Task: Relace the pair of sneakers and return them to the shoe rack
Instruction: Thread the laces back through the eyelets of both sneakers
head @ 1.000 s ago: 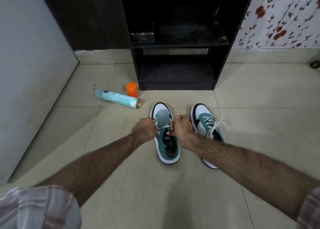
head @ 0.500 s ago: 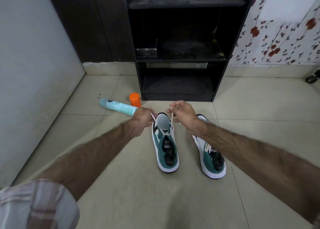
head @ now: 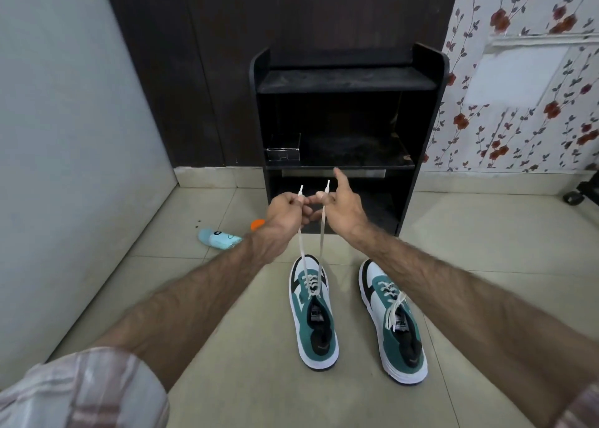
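Observation:
Two teal, white and black sneakers stand side by side on the tiled floor. From the left sneaker (head: 313, 314), partly laced, both ends of a white lace (head: 321, 243) rise taut above it. My left hand (head: 285, 212) pinches one lace end and my right hand (head: 340, 205) pinches the other, its index finger pointing up. The two hands are held close together, well above the shoe. The right sneaker (head: 393, 324) is laced, its lace ends lying loose over the tongue. The black shoe rack (head: 346, 81) stands just behind the hands against the dark wall.
A light-blue spray can (head: 220, 239) lies on the floor at the left, beside an orange cap (head: 257, 223). A small clear box (head: 282, 154) sits on the rack's middle shelf. A grey wall runs along the left, and a chair caster (head: 573, 197) shows at far right.
Both hands have risen from the left sneaker's eyelets, drawing the lace ends up taut. The view has tilted up, showing more of the rack.

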